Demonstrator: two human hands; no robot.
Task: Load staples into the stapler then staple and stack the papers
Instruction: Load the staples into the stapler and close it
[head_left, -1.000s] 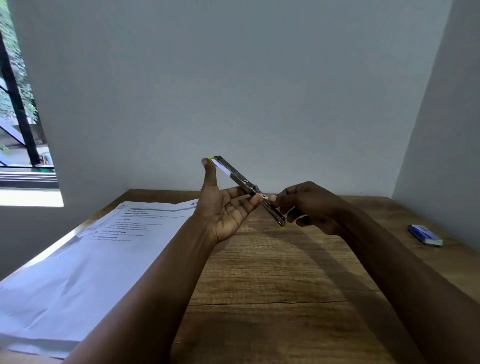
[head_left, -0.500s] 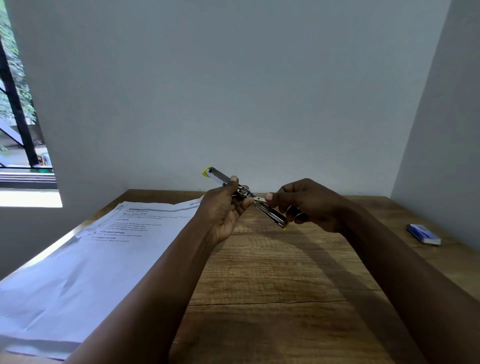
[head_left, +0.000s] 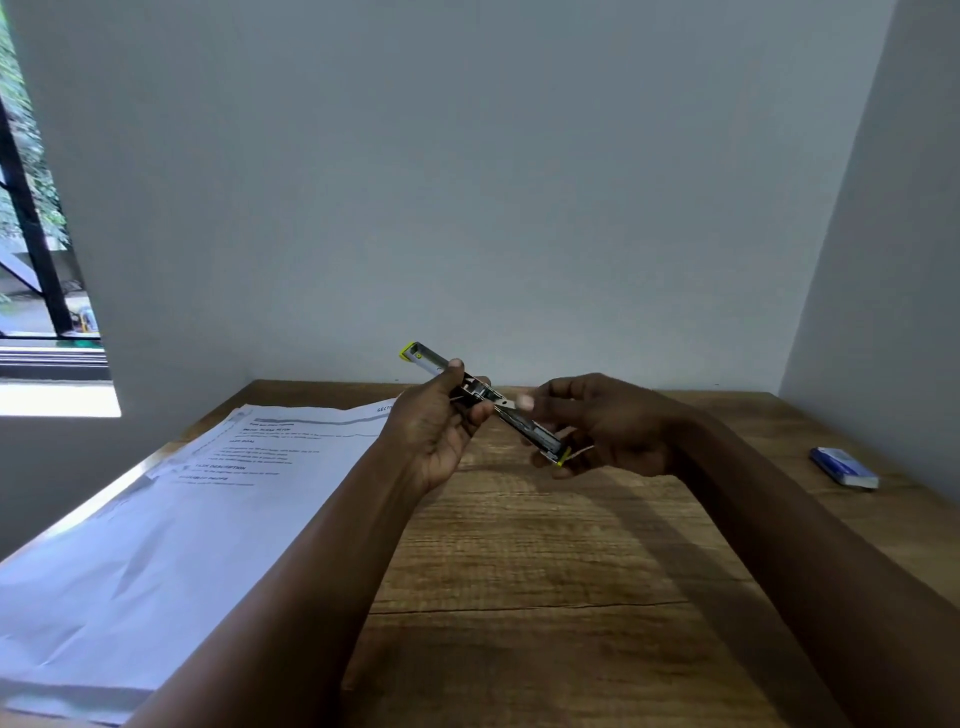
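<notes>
A slim metal stapler (head_left: 480, 397) with yellow ends is held up above the wooden table (head_left: 545, 561), swung open into a long strip that slopes down to the right. My left hand (head_left: 439, 423) grips its middle and upper part with thumb and fingers. My right hand (head_left: 597, 423) holds the lower end, its thumb and forefinger pinching at the open channel; what lies between the fingertips is too small to tell. Printed white papers (head_left: 171, 514) lie spread on the left of the table.
A small blue staple box (head_left: 844, 467) lies near the right wall. Plain walls close in the table at the back and right. A window opens at the far left.
My left hand went from an open palm under the stapler to a grip around its middle. The stapler tilted flatter and sank slightly.
</notes>
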